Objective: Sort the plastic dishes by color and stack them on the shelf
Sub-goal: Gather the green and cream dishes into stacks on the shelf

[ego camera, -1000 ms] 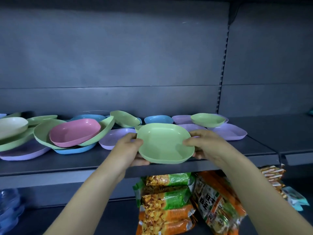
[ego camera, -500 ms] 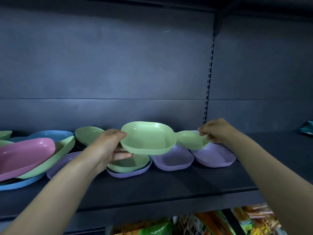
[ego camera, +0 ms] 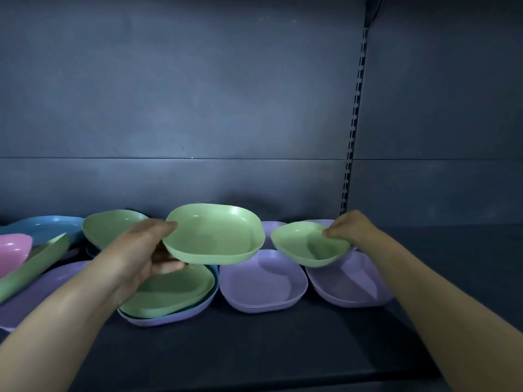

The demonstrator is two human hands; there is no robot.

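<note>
1. the left grip (ego camera: 141, 250), a bare hand, is curled round the nine o'clock rim of a big green dish (ego camera: 215, 236), thumb on top and fingers underneath, holding it about level in the air above the shelf (ego camera: 283, 349).
2. the right grip (ego camera: 351, 230) pinches the three o'clock rim of a small green dish (ego camera: 308, 244), which is lifted and tipped a little. it sits just beside the big one at its three o'clock, with a slim gap between the rims.
3. below the big dish, at its six o'clock, a flat green dish (ego camera: 172, 292) lies nested in a lilac dish (ego camera: 169, 321) on the shelf.
4. a middle purple dish (ego camera: 263, 281) and a right purple dish (ego camera: 353, 281) rest side by side on the shelf under the small green dish.
5. out at nine o'clock there is a jumble: a rear green dish (ego camera: 110, 227), a blue dish (ego camera: 48, 226), a pink dish (ego camera: 12, 250) and a tilted green dish (ego camera: 34, 267) leaning on edge.
</note>
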